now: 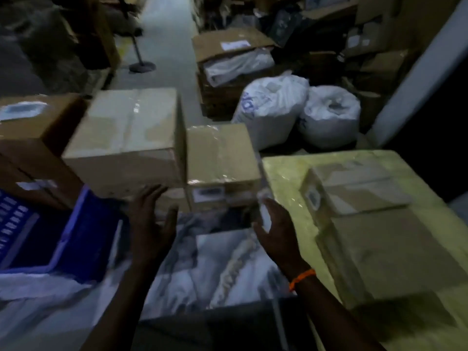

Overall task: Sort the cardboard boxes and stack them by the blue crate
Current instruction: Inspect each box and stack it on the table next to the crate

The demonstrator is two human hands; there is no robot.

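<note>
1. The left hand (152, 219) is held up with its fingers straight and spread and grips nothing. Its fingertips are just below the near bottom edge of the large cardboard box (126, 138).
2. The right hand (274, 231) is held up, palm turned inward, at the near right corner of the small cardboard box (220, 158). A pale blurred patch covers its fingers, so I cannot tell whether it grips anything or touches the box. An orange wristband (302, 278) circles its wrist.
3. The small cardboard box stands between and just beyond the two hands. Its top is taped, a label is on its near face, and its left side is against the large cardboard box.
4. Under both hands lies crumpled white plastic sheeting (215, 262).
5. The blue crate (83, 224) sits just left of the left hand, near the large box's near left corner. Beyond the crate a brown labelled box (33, 127) stands against the large box's left side.
6. Right of the right hand is a yellow-green wrapped bundle (286, 173). It carries two cardboard boxes, a flat box (359, 191) toward its far edge and a lower box (395, 254) nearer the person, and the two touch.
7. Beyond the small box two white sacks (273, 107) stand side by side on the floor (164, 46). Behind them is an open carton (233, 46) with white contents.
</note>
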